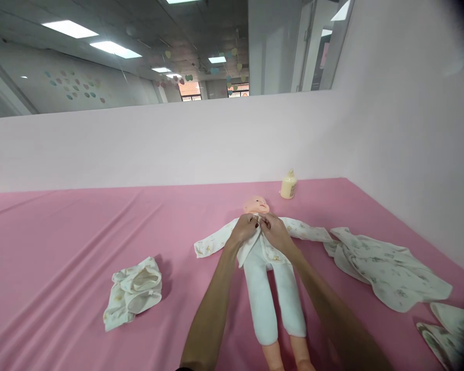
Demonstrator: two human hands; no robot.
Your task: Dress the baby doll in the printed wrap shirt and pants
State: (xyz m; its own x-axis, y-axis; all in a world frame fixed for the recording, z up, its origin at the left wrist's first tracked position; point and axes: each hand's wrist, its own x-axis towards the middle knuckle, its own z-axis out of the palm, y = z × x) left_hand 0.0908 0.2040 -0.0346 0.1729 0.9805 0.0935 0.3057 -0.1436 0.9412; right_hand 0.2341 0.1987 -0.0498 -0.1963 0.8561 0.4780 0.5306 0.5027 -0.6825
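A baby doll point(257, 204) lies on its back on the pink sheet point(62, 242), head away from me. It wears a white printed top point(212, 241) with the sleeves spread out, and pale blue trousers point(268, 293). My left hand point(244, 228) and my right hand point(274, 229) meet at the doll's chest just below the chin. Each pinches an edge of the top's front opening. The bare legs stick out toward me at the bottom.
A crumpled white garment point(133, 291) lies left of the doll. Another printed garment point(386, 268) is spread out at right, with more folded cloth point(448, 330) at the lower right corner. A cream bottle point(288, 185) stands by the white partition behind the doll's head.
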